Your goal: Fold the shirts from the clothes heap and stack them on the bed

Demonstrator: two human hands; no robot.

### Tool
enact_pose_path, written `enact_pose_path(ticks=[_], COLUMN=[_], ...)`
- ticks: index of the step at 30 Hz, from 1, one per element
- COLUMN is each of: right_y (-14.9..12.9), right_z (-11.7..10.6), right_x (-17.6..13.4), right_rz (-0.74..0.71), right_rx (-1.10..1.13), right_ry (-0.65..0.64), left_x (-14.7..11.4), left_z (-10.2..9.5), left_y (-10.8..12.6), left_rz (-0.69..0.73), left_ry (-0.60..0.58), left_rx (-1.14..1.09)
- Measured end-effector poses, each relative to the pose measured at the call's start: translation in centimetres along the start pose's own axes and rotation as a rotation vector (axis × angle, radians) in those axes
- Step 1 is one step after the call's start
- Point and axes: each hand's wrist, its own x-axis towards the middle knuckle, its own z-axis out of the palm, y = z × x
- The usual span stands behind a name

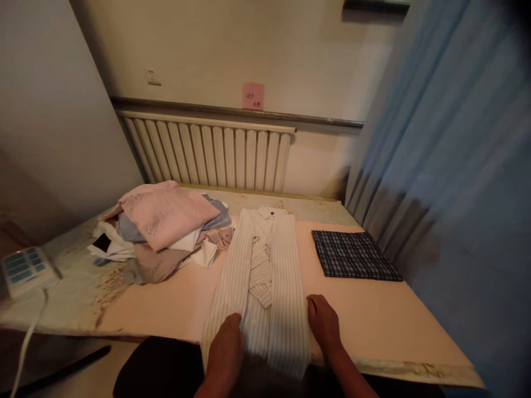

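Observation:
A white shirt with thin dark stripes lies lengthwise in front of me, collar at the far end. Its sides are folded inward, and a folded sleeve shows in the gap down the middle. The near end hangs at the table's front edge, partly in shadow. My left hand is closed on the shirt's left side near that edge; its fingertips are mostly hidden. Curled at the shirt's right edge is my right hand, closed, its fingertips against the fabric.
A loose heap of clothes, topped by a pink garment, lies on the left. To the right is a folded dark plaid garment. A white device with a cable sits at the far left. Behind the table are a radiator and blue curtain.

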Motion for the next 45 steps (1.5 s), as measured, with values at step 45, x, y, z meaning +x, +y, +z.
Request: enact_pose_path(ticks=[45], right_y=[-12.7], right_z=[15.7], right_x=[30.2], right_rz=[0.217], right_rx=[-0.073], right_ry=[-0.392], left_x=[19.0], left_z=[-0.6], left_y=[-7.2], left_rz=[0.098], left_ry=[0.272], left_rx=[-0.425])
